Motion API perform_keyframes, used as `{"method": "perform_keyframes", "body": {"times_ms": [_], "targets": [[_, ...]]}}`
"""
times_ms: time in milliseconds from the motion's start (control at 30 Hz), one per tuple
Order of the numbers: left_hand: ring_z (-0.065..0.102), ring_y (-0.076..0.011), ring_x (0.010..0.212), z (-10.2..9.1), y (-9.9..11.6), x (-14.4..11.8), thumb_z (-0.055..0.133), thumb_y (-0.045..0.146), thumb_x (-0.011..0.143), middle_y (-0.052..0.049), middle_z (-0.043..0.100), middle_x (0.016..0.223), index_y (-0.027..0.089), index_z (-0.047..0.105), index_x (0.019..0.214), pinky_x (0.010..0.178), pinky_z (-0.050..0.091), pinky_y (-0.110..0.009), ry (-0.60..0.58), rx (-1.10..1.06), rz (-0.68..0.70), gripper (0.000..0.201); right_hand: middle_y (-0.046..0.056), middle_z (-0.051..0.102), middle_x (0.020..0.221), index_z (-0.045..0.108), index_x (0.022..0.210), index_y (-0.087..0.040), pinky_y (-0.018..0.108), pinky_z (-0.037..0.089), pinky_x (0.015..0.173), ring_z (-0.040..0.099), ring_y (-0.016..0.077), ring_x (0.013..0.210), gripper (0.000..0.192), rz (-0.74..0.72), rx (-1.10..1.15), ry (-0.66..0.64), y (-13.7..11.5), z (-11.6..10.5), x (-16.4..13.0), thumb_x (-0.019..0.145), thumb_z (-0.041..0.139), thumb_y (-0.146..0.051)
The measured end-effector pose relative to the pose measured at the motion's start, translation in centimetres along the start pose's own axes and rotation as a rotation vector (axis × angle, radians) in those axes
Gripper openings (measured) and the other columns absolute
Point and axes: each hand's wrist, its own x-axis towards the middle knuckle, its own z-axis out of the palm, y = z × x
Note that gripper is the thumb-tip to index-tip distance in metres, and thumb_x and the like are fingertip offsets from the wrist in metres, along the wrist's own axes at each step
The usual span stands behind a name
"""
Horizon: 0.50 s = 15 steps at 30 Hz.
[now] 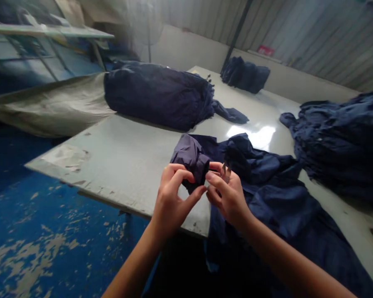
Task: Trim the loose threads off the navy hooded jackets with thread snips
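Observation:
A navy garment [276, 194] lies across the near part of the table and hangs over its front edge. One end of it, a sleeve-like part with a paler purplish inner side [189, 153], is bunched up between my hands. My left hand [177, 190] is closed on this end from the left, fingers over the cloth and thumb below. In my right hand [225, 192] are small metal thread snips [226, 171], their pointed blades sticking up between the fingers. The right thumb and fingertips meet at the cloth's edge; whether they pinch it too is hard to see.
A big navy cloth bundle [158, 93] lies across the white table [112, 153], beside a beige cloth [56, 103] reaching left. More navy piles stand at the right [345, 140] and far back [245, 74]. The table's worn corner juts over the blue floor [27, 231].

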Motion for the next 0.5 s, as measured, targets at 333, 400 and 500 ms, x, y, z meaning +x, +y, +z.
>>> {"method": "perform_keyframes", "body": {"times_ms": [333,400,500], "targets": [[0.058,-0.0283,0.121,9.3,3.5,-4.4,0.088,0.032,0.085,-0.01,0.059,0.129,0.024,0.054,0.133,0.101,0.051,-0.04,-0.222,-0.086,0.071,0.06,-0.015,0.045,0.045,0.053,0.092,-0.027,0.016,0.019,0.028,0.019,0.0039,0.028,0.031,0.199,0.411,0.454,1.4,-9.3,-7.5,0.076,0.079,-0.025],[0.058,-0.03,0.125,10.4,3.8,-4.7,0.089,0.034,0.084,-0.011,0.059,0.133,0.025,0.053,0.138,0.103,0.051,-0.042,-0.281,-0.097,0.071,0.065,-0.014,0.053,0.05,0.052,0.093,-0.027,0.014,0.018,0.027,0.019,0.0025,0.028,0.033,0.251,0.492,0.491,1.2,-10.9,-8.2,0.073,0.078,-0.022],[0.058,-0.0312,0.127,11.8,4.6,-4.9,0.089,0.035,0.084,-0.012,0.06,0.138,0.026,0.053,0.141,0.104,0.051,-0.043,-0.352,-0.073,0.074,0.068,-0.013,0.052,0.048,0.051,0.087,-0.025,0.014,0.022,0.025,0.018,0.0021,0.026,0.029,0.306,0.566,0.492,0.8,-13.0,-9.0,0.073,0.076,-0.022]]}}
